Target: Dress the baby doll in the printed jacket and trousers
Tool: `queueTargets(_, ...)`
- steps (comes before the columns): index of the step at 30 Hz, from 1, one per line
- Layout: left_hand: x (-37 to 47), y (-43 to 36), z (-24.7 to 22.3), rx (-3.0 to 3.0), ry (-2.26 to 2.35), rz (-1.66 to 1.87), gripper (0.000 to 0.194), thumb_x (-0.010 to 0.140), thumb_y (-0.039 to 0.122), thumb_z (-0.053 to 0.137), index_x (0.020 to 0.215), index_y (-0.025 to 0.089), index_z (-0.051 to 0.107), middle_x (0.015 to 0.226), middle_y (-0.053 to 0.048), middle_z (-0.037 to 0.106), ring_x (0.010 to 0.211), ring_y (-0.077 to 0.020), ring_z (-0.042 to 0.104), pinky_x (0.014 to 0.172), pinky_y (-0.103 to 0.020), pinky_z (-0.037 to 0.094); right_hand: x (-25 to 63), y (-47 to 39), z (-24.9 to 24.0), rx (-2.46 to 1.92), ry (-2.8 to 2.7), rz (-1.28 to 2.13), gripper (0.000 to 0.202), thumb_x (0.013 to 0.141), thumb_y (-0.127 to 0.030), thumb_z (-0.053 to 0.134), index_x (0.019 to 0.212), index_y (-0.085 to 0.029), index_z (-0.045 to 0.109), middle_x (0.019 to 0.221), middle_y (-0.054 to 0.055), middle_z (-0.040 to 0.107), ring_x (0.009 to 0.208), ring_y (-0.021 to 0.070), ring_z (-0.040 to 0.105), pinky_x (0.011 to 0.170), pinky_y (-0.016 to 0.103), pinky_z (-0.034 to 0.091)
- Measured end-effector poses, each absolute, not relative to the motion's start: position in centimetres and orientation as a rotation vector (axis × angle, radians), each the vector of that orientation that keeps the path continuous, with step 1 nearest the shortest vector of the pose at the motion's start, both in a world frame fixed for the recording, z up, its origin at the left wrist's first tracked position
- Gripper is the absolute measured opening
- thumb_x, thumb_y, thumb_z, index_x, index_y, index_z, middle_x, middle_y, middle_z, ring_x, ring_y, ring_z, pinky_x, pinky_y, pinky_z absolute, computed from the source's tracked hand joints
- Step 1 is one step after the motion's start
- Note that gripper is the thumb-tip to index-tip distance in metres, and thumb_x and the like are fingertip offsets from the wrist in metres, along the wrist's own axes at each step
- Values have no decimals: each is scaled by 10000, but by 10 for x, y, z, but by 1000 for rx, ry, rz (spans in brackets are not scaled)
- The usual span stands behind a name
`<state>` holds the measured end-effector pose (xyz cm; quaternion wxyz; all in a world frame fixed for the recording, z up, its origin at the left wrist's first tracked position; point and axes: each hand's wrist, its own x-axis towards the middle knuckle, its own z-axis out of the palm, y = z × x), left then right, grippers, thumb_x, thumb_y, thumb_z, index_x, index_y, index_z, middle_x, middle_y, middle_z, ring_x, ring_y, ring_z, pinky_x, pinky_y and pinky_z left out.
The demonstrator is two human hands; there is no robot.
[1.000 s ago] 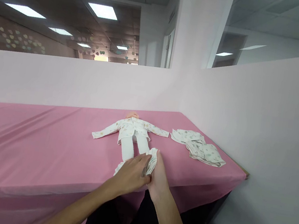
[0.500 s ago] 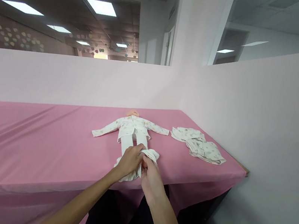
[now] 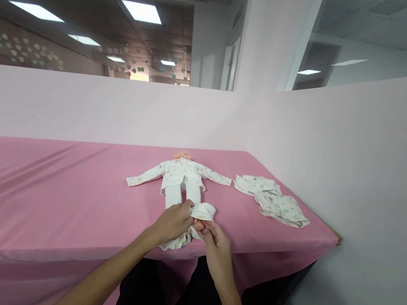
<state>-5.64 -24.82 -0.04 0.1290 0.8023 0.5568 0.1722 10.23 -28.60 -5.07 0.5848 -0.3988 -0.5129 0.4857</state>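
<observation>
While both sets of fingers are curled shut on the same bunched piece of cloth, the left hand (image 3: pixel 173 221) grips the small patterned trousers (image 3: pixel 192 223) from the left and the right hand (image 3: pixel 216 245) pinches them from below and to the right. These trousers are gathered into a crumpled roll right at the feet of the doll (image 3: pixel 181 180), with part of the fabric trailing toward the near edge of the worktop (image 3: pixel 45 199). Whether the doll's feet are already inside the cloth cannot be made out, since the hands and the bunched fabric cover them.

Just beyond the hands, the doll lies on its back with its head pointing away from the person, arms spread wide in a white printed top and legs in plain white. To the right of the doll, well apart from it, sits a loose pile of folded baby clothes (image 3: pixel 273 202) in the same pale print, near the right end of the worktop. A pink cloth covers the worktop under the doll and hangs over the near edge. Behind the doll rises a pale pink partition wall (image 3: pixel 118 108), which turns a corner and runs along the right side past the clothes pile. Above the partition, ceiling lights (image 3: pixel 141 11) glow in the room beyond.
</observation>
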Motion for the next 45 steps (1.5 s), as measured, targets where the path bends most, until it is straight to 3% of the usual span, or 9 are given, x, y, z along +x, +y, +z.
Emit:
queueTargets(5,-54,-254,-1,2290,1531,479,425,864,314,446,1267,179,470,1211,-141,575,1135,-312,510,891,-385,425,105,-281,-79,-1151,-1473,654,223,917,-278,464,1024,-210,647,1018,58,695,949,227,625,851,373,478)
queueTargets(11,-53,-250,-15,2117,1556,683,590,808,203,471,1393,214,404,1356,-116,476,1274,-300,390,1041,-400,340,107,-268,-93,-1272,-1644,129,168,916,-293,487,942,-222,637,929,65,656,919,258,550,865,445,413)
queueTargets(19,-71,-245,-1,2011,1405,759,515,836,310,533,1345,266,470,1267,-86,516,1186,-270,450,985,-371,383,150,-217,-55,-1105,-2023,784,167,880,-368,517,857,-224,598,1049,60,606,1019,236,554,889,364,461)
queueTargets(25,-122,-255,11,1897,1400,584,529,813,533,607,1252,245,539,1078,-64,534,1049,-231,470,880,-321,421,148,-187,9,-1183,-1957,793,261,948,-418,399,1004,-233,575,1017,39,615,948,193,565,810,304,447)
queueTargets(29,-143,-258,9,1842,1416,470,334,827,437,601,1091,234,600,978,-25,547,909,-182,501,784,-276,422,98,-184,34,-1099,-2298,905,210,903,-358,480,939,-219,634,1001,31,644,919,181,572,776,282,437)
queueTargets(33,-148,-254,7,1965,1388,460,196,776,311,645,936,211,591,1005,-19,560,1000,-202,487,866,-295,392,69,-184,45,-1053,-2703,804,119,811,-267,548,804,-191,640,872,37,647,890,199,557,835,329,401)
queueTargets(37,-153,-244,3,1980,1108,597,72,823,256,604,840,190,583,1056,-31,560,1044,-193,483,932,-297,373,72,-180,52,-973,-2942,775,176,687,-179,600,856,-201,645,869,19,627,938,212,529,872,354,377)
queueTargets(41,-155,-227,-8,1578,822,873,184,839,334,635,806,155,608,946,-35,582,879,-147,527,798,-251,405,80,-173,56,-1034,-2853,1030,344,655,-298,702,992,-244,657,965,10,625,942,207,539,788,296,397)
queueTargets(45,-151,-209,-17,1228,837,981,326,817,439,664,750,123,630,704,-13,568,641,-104,480,660,-229,373,82,-156,55,-1259,-2475,1401,307,760,-452,642,964,-222,641,842,-4,593,701,119,514,583,213,351)
